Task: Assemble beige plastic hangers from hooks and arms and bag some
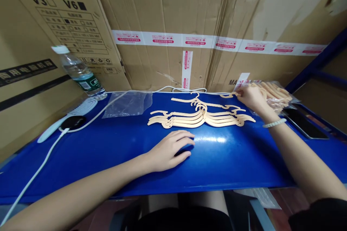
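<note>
Several small beige hangers [202,115] lie in an overlapping row on the blue table top [108,151]. My left hand [170,149] rests palm down on the blue surface just in front of them, fingers loosely spread and holding nothing. My right hand [251,97] reaches to the far right edge, its fingers pinched on a beige hanger [230,95] at the mouth of a clear bag of hangers [276,95]. A pale bead bracelet [273,123] sits on my right wrist.
An empty clear plastic bag [127,103] lies at the back left. A water bottle [80,72], a white handheld fan [67,117] and a white cable [40,168] sit at the left. A dark phone [305,124] lies right. Cardboard boxes [189,18] wall the back.
</note>
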